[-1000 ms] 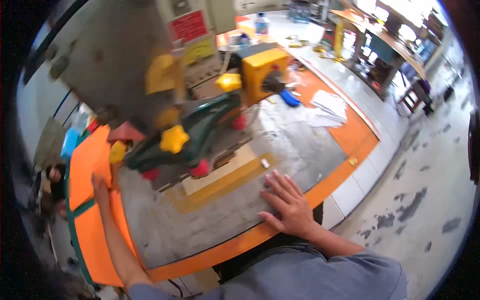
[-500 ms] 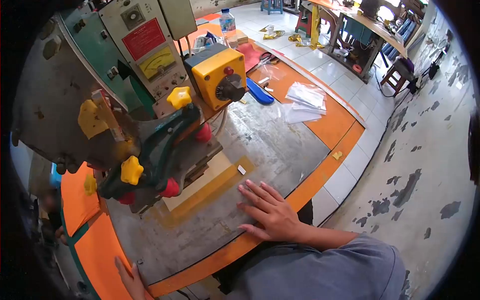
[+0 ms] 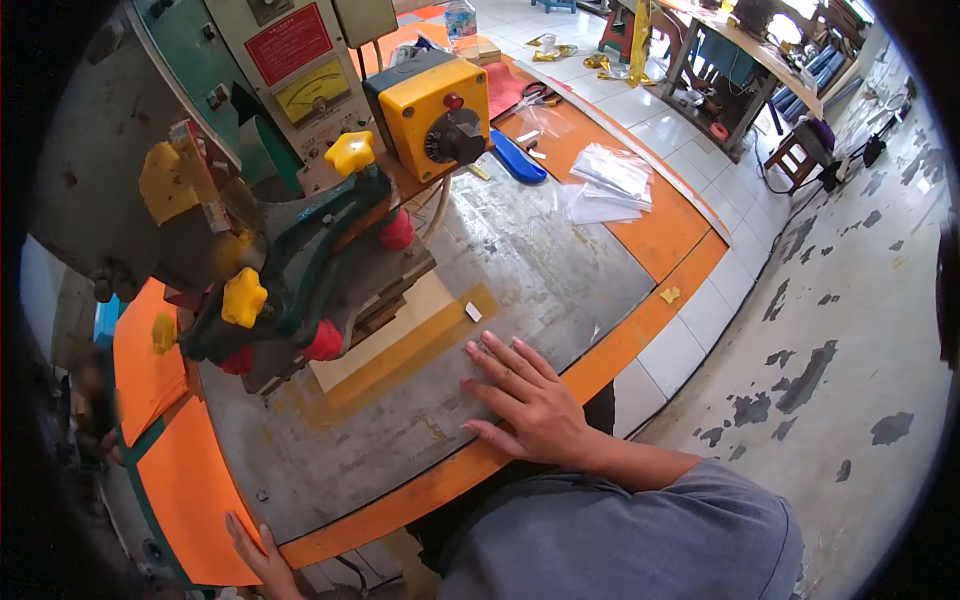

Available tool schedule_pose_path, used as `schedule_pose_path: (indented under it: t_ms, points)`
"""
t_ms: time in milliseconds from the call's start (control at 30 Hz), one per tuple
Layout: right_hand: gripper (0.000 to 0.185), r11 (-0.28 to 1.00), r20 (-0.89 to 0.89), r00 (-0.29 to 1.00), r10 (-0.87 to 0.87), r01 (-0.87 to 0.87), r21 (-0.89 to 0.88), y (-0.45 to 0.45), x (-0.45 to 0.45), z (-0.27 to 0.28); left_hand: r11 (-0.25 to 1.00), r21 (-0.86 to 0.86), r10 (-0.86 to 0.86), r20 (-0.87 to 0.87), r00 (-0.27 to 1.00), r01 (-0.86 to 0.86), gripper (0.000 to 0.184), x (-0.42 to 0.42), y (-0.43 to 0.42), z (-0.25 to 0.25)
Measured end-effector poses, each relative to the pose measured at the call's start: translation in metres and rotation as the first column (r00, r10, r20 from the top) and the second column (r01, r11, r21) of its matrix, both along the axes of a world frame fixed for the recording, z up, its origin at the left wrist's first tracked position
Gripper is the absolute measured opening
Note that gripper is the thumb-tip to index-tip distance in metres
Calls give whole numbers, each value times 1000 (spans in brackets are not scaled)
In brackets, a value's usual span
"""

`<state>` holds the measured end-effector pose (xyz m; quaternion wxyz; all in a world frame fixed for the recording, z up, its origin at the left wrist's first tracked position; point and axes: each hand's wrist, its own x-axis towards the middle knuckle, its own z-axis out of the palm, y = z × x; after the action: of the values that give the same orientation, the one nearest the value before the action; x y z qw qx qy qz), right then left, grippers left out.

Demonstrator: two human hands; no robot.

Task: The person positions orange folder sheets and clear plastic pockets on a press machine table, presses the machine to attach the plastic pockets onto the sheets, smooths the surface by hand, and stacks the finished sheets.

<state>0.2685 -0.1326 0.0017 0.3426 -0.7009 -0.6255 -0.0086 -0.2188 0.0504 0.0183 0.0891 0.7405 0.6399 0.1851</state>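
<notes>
My right hand lies flat with fingers spread on the grey metal plate of the worktop, near its front edge. Just beyond its fingertips is a small white piece, resting on a brown tape strip that borders a pale board. Over that board stands the press head, dark green with yellow star knobs and red caps. At the lower left, my left hand rests, fingers extended, on the edge of an orange sheet. Neither hand holds anything.
A yellow control box with a black dial stands behind the press. To its right lie a blue-handled tool, clear plastic bags and scissors. A peeling wall runs along the right, and a stool stands beyond.
The whole view has tilted slightly, so the worktop and both hands appear a little higher. Both hands keep their places, and the white piece stays on the tape.
</notes>
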Motion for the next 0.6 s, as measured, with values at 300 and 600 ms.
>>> schedule_pose_path:
  t_ms: [300,600]
  points:
    - [42,1000,-17,1000,0,0,-14,-1,1,-3,999,33,36,-105,994,-33,62,-33,24,-29]
    - [42,999,-21,999,33,-34,-32,-1,1,-1,992,-18,125,-36,992,-126,56,-64,11,-23]
